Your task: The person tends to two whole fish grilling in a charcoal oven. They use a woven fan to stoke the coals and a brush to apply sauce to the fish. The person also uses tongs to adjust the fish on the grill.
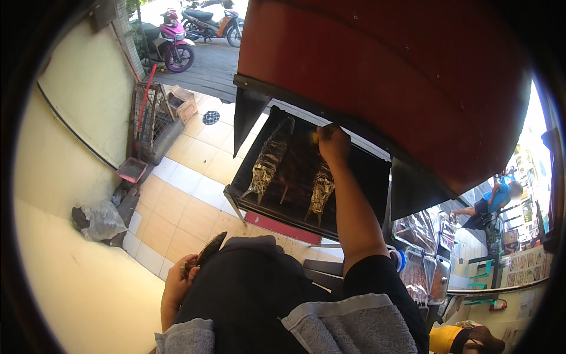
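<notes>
Before me is a black charcoal grill (359, 175) with two fish on it. The left fish (270, 155) is partly wrapped in foil, with its tail towards me. The right fish (323, 190) is also foil-wrapped at the tail end; my forearm and hand cover part of it. Over its far end is my right hand (334, 145), fingers closed around a small dark and yellow item (315, 137) that I cannot identify. A thin stick (284, 190) shows between the fish. Beside my body, off the grill, my left hand (180, 274) grips a dark flat object (212, 248), seen edge-on.
A red metal hood (362, 79) overhangs the grill. At left are a wire cage (154, 117), a red dustpan (131, 170) and a plastic bag (101, 220). Covered food trays (418, 270) stand at right. Two people (497, 197) are visible on the right side.
</notes>
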Demonstrator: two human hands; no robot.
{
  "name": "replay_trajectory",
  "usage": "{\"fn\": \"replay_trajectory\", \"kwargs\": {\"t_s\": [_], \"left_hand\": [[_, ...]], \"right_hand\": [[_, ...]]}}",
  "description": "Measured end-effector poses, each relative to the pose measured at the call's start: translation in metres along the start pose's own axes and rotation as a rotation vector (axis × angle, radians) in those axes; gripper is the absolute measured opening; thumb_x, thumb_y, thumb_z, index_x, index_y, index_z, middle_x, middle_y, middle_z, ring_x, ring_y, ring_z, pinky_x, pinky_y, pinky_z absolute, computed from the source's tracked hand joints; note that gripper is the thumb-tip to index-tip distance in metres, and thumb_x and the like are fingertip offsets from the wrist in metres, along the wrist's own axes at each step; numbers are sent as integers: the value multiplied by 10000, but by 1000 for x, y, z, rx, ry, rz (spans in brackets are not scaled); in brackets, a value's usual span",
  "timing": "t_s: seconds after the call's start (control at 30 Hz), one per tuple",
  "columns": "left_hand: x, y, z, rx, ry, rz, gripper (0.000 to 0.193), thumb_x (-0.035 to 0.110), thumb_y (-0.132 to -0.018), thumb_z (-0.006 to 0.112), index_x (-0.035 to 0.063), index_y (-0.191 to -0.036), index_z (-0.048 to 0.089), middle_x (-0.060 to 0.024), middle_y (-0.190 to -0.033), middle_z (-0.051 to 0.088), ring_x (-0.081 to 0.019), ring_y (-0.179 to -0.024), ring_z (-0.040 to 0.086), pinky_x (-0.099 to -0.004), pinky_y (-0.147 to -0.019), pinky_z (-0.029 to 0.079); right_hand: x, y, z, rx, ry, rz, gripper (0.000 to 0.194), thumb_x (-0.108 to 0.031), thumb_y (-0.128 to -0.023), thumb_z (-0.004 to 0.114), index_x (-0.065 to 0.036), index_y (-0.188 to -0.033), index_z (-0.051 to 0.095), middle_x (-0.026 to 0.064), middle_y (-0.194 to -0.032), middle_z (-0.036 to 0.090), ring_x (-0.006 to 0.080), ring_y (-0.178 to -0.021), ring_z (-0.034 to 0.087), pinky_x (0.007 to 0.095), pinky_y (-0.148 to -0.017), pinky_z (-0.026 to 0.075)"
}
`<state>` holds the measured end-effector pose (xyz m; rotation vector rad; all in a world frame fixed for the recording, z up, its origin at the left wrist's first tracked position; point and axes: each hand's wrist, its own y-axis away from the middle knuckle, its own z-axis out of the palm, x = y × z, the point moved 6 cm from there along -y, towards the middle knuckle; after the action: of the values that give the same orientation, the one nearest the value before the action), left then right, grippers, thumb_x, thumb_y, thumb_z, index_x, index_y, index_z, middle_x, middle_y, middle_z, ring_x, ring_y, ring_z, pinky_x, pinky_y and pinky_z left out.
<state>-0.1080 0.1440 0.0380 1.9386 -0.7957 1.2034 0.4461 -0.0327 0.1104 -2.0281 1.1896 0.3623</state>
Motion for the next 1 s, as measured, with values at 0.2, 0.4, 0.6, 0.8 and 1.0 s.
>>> {"fn": "replay_trajectory", "kwargs": {"t_s": [0.2,0.4,0.6,0.8,1.0], "left_hand": [[5,3,7,29,-38,-34,334,53,-993,705,-7,-1316,648,-160,-1150,766,-237,-1087,725,-338,-949,554],[12,6,9,26,-52,-48,337,48,-988,705,-1,-1318,651,-159,-1158,767,-228,-1081,727,-332,-952,554],[13,3,13,-6,-38,-74,344,52,-990,707,-8,-1324,648,-161,-1183,763,-239,-1118,722,-331,-973,548],[14,-8,15,-66,-60,-24,358,58,-988,713,-23,-1330,642,-170,-1212,756,-256,-1130,719,-344,-987,544],[7,-4,10,-52,-49,-62,363,56,-989,711,-40,-1331,637,-180,-1224,750,-261,-1150,709,-346,-996,541]], "right_hand": [[28,-20,20,-159,-72,225,308,-350,-931,775,-56,-1018,754,114,-838,760,294,-794,753,402,-768,572],[-57,119,-19,-421,-20,-428,306,-321,-915,760,-94,-1120,744,151,-979,758,338,-878,744,433,-820,587],[-46,101,-40,-461,-334,40,229,-214,-908,767,-76,-1089,740,153,-915,731,333,-804,727,427,-726,580],[-80,114,-38,-548,-130,-414,235,-191,-879,817,-50,-1050,740,140,-857,728,290,-739,731,382,-657,575],[-53,131,-57,-263,-383,-126,290,-220,-873,806,-69,-1107,725,129,-935,732,304,-832,729,414,-715,586]]}}
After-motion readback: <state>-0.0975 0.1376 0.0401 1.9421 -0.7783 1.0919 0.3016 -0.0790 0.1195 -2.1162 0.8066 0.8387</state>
